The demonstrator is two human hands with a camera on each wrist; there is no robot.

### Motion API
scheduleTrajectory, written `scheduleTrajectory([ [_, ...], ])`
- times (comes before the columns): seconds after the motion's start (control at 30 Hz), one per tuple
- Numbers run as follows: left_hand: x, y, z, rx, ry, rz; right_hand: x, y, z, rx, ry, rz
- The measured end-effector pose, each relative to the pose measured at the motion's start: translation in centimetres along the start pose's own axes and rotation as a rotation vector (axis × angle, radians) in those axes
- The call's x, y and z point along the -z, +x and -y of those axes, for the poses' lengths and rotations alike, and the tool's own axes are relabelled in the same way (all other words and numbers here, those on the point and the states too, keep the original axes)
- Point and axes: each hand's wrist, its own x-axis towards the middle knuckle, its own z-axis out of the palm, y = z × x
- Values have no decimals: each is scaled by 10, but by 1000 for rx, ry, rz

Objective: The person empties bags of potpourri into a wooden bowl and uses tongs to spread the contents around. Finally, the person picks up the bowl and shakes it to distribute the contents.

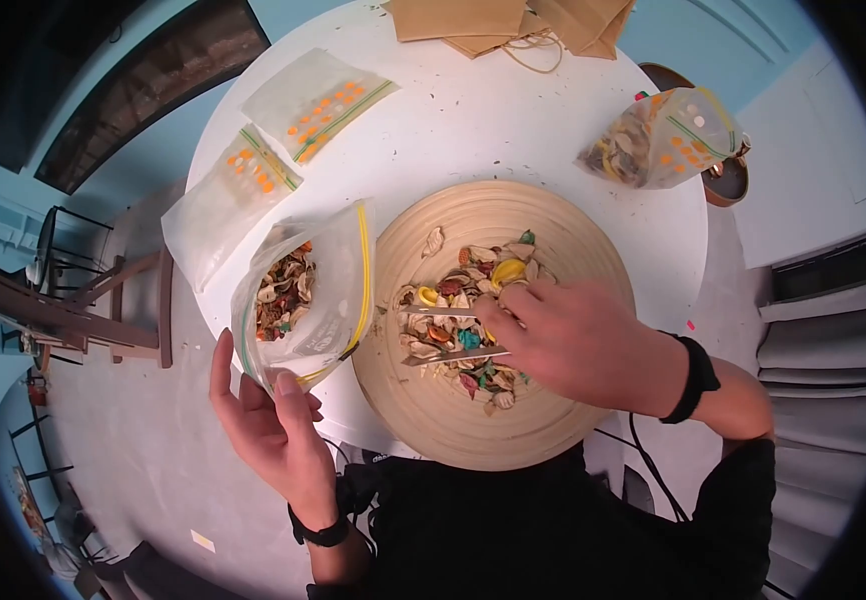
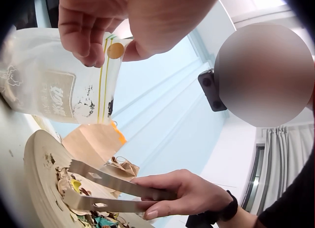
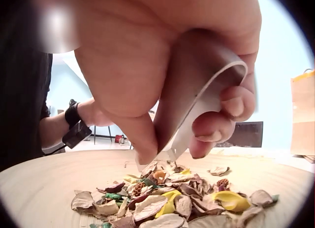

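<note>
My right hand (image 1: 583, 350) holds metal tongs (image 1: 443, 354) over dried petals (image 1: 498, 375) heaped on a round wooden plate (image 1: 573, 230). The arms of the tongs stand apart, and nothing shows between their tips in the left wrist view. In the right wrist view the fingers (image 3: 214, 127) curl round the tongs' bent end. My left hand (image 1: 278, 435) pinches the near edge of a clear zip bag (image 1: 338, 270) that stands left of the plate. Petals (image 1: 286, 290) lie inside this bag, and its yellow-edged mouth faces the plate.
Two flat zip bags (image 1: 308, 105) (image 1: 223, 205) lie at the back left of the white table (image 1: 453, 130). A filled zip bag (image 1: 653, 140) stands at the back right. Brown paper bags (image 1: 463, 20) lie at the far edge, and small crumbs dot the tabletop.
</note>
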Motion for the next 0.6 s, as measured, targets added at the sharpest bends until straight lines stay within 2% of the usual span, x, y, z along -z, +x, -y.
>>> scheduleTrajectory([
  [0.1, 3, 0, 2, -2, 14, 37, -11, -6, -1, -95, 53, 5],
  [0.13, 3, 0, 2, 0, 18, 52, -9, -11, -3, -94, 48, 9],
  [0.2, 3, 0, 3, 12, 17, 66, 0, -28, -12, -239, 196, 63],
  [0.23, 2, 0, 3, 18, 17, 70, 7, -35, -15, -240, 193, 73],
  [0.3, 0, 1, 2, 32, 6, 76, 22, -49, -22, -415, 308, 116],
  [0.33, -1, 2, 1, 27, 6, 70, 23, -57, -28, -420, 300, 125],
  [0.4, -1, 3, 2, 12, 9, 71, 20, -70, -40, -595, 433, 31],
  [0.6, -3, 3, 2, 23, 26, 41, 6, -61, -78, -602, 540, 35],
])
